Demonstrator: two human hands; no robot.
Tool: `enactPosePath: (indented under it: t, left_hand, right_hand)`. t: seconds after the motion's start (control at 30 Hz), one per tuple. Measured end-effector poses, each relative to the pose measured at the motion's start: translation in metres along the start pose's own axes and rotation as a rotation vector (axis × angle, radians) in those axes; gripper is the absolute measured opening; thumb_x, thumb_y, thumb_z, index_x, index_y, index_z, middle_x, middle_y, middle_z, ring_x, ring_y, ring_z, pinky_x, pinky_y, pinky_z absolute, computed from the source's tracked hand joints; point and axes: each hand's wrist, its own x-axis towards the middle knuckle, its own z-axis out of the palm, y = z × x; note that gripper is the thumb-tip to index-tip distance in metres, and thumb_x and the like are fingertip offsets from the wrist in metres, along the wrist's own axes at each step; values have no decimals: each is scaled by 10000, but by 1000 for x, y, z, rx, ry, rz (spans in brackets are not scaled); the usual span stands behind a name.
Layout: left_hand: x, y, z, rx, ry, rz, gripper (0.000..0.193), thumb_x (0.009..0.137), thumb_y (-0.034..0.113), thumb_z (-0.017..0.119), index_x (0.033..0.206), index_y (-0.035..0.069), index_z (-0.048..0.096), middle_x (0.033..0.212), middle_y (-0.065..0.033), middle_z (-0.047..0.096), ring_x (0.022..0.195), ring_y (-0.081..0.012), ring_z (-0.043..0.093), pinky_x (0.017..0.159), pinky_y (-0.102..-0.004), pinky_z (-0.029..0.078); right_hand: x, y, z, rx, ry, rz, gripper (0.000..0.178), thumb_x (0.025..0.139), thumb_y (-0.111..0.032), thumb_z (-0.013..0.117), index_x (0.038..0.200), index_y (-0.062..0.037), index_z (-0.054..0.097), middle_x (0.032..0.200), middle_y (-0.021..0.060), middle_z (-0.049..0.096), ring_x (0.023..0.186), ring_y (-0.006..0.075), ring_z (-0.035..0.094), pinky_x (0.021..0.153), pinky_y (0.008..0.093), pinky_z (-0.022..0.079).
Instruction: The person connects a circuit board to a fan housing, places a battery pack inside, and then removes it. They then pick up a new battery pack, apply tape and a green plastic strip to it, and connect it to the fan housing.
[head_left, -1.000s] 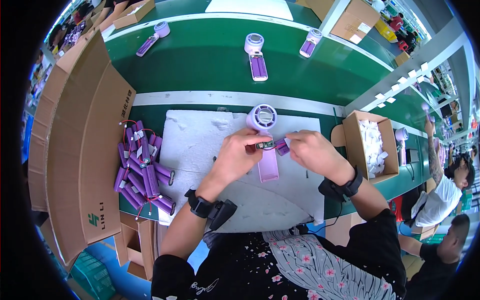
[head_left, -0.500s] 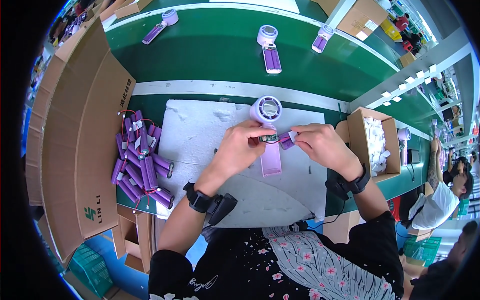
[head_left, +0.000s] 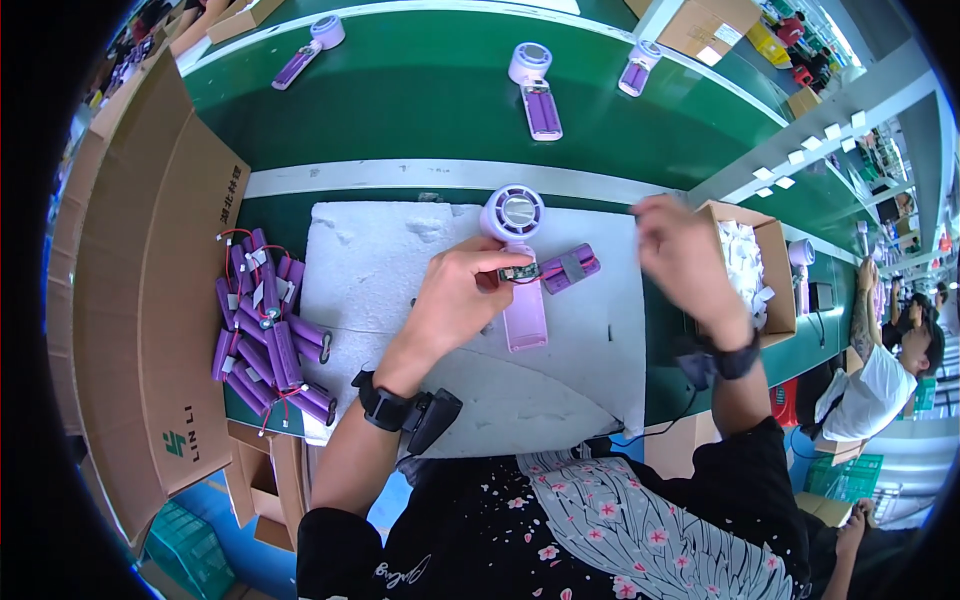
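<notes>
Fan [head_left: 526,312] at foam sheet's [head_left: 370,262] far edge, battery pack [head_left: 571,268] on its right, batteries [head_left: 284,356] along left edge, box [head_left: 785,290] off right edge

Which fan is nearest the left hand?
The fan on the white foam board, the left hand at its handle; the others are off the board.

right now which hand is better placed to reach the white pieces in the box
Likely the right hand: it's nearer the cardboard box of white pieces, while the left hand holds the green circuit board.
</notes>
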Motion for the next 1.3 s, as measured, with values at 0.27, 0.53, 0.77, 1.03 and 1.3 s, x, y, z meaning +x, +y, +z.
enactPosePath:
  t: [0.27, 0.53, 0.77, 1.03, 1.3]
  left_hand:
    - [4, 7, 6, -22, -4, -35, 363, 744, -77, 620, 1066, 65, 709, 1020, -79, 662, 828, -135, 635, 728, -248, 518]
    - [1, 1, 2, -14, 22, -9, 351, 732, -73, 641, 1047, 62, 717, 1011, -91, 669, 780, -140, 642, 699, -251, 522]
    - [5, 4, -8, 34, 34, 23, 353, 719, -73, 654, 1041, 56, 721, 999, -100, 669, 762, -148, 639, 685, -255, 517]
    - [7, 8, -12, 26, 11, 5, 357, 714, -71, 659, 1044, 51, 720, 1012, -111, 667, 819, -170, 651, 707, -259, 511]
    - [6, 5, -12, 50, 22, 28, 352, 724, -66, 659, 1046, 62, 722, 1023, -116, 666, 843, -180, 656, 717, -265, 515]
  right_hand:
    - [-37, -3, -70, -109, 128, 501, 353, 740, -6, 714, 1078, 11, 615, 1011, 127, 671, 859, 272, 670, 786, 347, 529]
    - [6, -21, 53, 238, -236, -160, 423, 637, -38, 794, 1042, -58, 676, 1067, 103, 660, 995, 297, 612, 864, 368, 503]
    - [-2, -26, 52, 172, -158, -224, 350, 635, -47, 800, 970, -31, 700, 988, 108, 686, 856, 279, 651, 748, 344, 540]
    - [-1, -24, 41, 423, -326, -70, 275, 685, -62, 790, 940, -8, 701, 932, 122, 693, 752, 222, 673, 674, 306, 551]
    - [-5, -14, 49, 1277, -767, 486, 533, 831, -37, 674, 1317, -50, 458, 1001, 136, 639, 784, 242, 686, 702, 307, 550]
